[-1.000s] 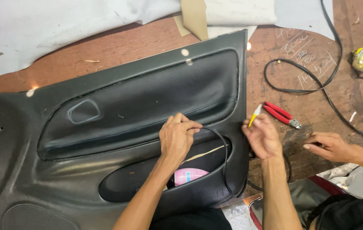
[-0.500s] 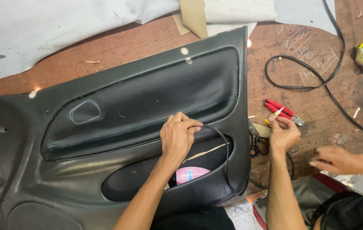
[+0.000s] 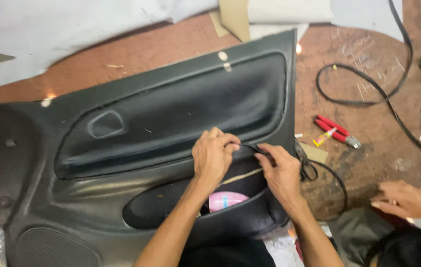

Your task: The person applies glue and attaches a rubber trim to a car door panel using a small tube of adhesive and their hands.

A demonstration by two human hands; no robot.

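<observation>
Nearest us, a pink bottle (image 3: 226, 201) sits in the map pocket of the black door panel (image 3: 136, 148), which lies flat on the brown tabletop (image 3: 368, 163). Just above that pocket both hands meet on a thin black trim cord (image 3: 250, 147): the left hand (image 3: 214, 155) is curled, fingertips pinching the cord against the seam, and the right hand (image 3: 283, 170) pinches it just beside, fingers pressed together. To my eye the trick here is short bites, thumbs seating the cord flush in the groove, no twist. At the near right another person's hand (image 3: 402, 199) rests flat on the tabletop. Farther right lie red pliers (image 3: 338, 132) with a small glue tube (image 3: 325, 138) touching them, then a looping black cable (image 3: 368, 86). Farthest off, white sheets (image 3: 72, 29) cover the tabletop.
</observation>
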